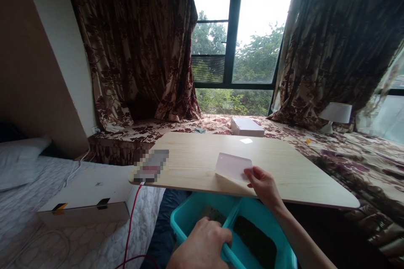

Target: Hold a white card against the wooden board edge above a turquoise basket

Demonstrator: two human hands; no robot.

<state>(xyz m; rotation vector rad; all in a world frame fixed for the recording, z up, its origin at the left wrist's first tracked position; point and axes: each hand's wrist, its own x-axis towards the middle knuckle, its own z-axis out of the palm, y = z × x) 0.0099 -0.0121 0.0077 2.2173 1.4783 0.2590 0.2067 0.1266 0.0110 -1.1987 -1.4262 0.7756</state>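
Observation:
My right hand (261, 183) pinches the right edge of a thin, pale sheet (233, 166) with rounded corners and a small hole near one corner. The sheet is tilted just above the near part of the wooden tabletop (186, 155). Lower down, my left hand (203, 243) is closed over the near side of a teal divided bin (285, 243), its thumb by the divider; its fingertips are hidden. A dark green slab (255, 239) lies in the bin's right compartment. Something greyish (212, 213) shows in the left compartment, partly behind my left hand.
A blurred-out flat object (153, 166) with a red cable (130, 218) lies at the tabletop's left end. On the bed at left sits a white box (91, 193). Another white box (248, 127) and a lamp (336, 113) stand on the cloth-covered window ledge.

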